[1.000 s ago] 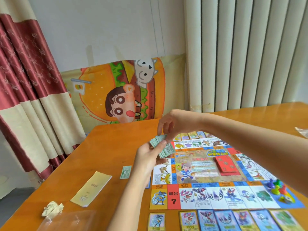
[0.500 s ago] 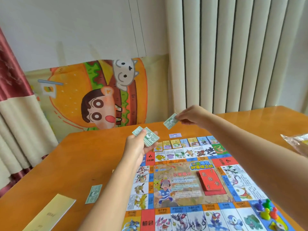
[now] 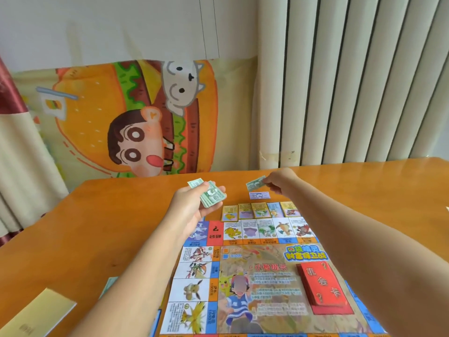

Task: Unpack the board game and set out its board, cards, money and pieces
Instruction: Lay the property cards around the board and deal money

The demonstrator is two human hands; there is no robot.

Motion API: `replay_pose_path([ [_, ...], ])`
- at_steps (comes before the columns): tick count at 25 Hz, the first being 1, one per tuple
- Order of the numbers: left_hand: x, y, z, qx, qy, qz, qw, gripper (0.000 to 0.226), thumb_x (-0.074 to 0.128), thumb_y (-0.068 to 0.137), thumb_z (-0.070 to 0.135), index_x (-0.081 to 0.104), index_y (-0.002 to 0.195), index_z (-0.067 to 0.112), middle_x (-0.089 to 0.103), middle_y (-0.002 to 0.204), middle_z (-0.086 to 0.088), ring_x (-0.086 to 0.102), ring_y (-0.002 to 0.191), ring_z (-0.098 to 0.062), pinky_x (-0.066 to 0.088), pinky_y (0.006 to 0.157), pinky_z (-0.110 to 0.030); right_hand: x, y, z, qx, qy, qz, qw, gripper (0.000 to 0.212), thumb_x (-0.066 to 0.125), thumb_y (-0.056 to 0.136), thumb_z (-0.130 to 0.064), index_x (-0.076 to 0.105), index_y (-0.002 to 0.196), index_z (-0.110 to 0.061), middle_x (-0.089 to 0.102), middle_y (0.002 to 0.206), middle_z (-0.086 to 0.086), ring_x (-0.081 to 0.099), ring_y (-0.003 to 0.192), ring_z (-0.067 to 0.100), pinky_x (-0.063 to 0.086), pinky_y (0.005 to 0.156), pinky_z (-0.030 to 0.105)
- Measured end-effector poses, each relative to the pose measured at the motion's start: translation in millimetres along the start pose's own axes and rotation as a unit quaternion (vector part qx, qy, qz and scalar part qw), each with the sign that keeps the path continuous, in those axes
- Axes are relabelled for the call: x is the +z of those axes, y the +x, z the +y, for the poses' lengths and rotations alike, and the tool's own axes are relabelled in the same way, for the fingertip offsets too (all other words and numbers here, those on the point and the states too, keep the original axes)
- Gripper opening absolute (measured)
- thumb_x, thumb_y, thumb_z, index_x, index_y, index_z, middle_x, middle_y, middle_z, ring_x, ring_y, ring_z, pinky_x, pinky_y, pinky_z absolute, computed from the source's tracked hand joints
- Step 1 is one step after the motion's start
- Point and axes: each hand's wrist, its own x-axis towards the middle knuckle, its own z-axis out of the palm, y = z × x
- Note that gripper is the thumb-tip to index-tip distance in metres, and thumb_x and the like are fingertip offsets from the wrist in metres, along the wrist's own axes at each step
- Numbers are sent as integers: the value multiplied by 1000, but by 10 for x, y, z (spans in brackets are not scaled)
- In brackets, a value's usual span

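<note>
The left hand (image 3: 194, 205) is over the desk (image 3: 109, 227) at 11 o'clock from the board (image 3: 267, 276), palm up. Its fingers (image 3: 215, 207) and thumb are curled around a stack of green money notes (image 3: 212, 197). The right hand (image 3: 279, 182), at 12 o'clock from the board, pinches a single green note (image 3: 255, 184) between thumb and fingertips. This note is close over a purple note (image 3: 259, 195) that lies flat on the desk. A row of cards (image 3: 257, 210) lies along the far edge of the board. A red card stack (image 3: 320, 285) sits on the board, at about 3 o'clock from its centre. At 8 o'clock from the board, near the left forearm, lie another green note (image 3: 108, 287) and a yellow booklet (image 3: 36, 314).
</note>
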Motion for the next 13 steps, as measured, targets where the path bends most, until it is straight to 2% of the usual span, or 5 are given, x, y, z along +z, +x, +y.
replay_pose_path([
  [3,-25,53,-4,0,-4,-12,1000,14,48,98,8,59,100,0,73,86,-16,72,76,-23,57,51,-25,31,85,38,17,-12,-4,1000,17,66,88,-8,58,74,-1,57,65,10,50,40,13,35,34,18],
  [6,-49,92,-12,0,-13,-19,1000,14,48,98,8,60,99,0,74,83,-14,72,73,-21,56,51,-24,45,146,77,26,-8,-1,1000,16,63,90,-9,59,78,0,58,63,10,46,28,10,29,29,13],
  [10,-61,122,-29,3,-18,-21,1000,14,47,98,8,60,98,1,74,80,-13,72,70,-20,56,51,-24,93,188,145,22,-30,-11,999,25,61,90,-9,55,66,-5,55,62,7,43,50,13,32,46,20],
  [13,-89,115,-43,6,-15,-24,1000,15,46,98,8,60,97,1,74,80,-13,72,70,-20,56,51,-24,100,164,172,16,-99,0,995,30,59,90,-14,46,62,-11,46,63,2,39,54,15,33,52,22],
])
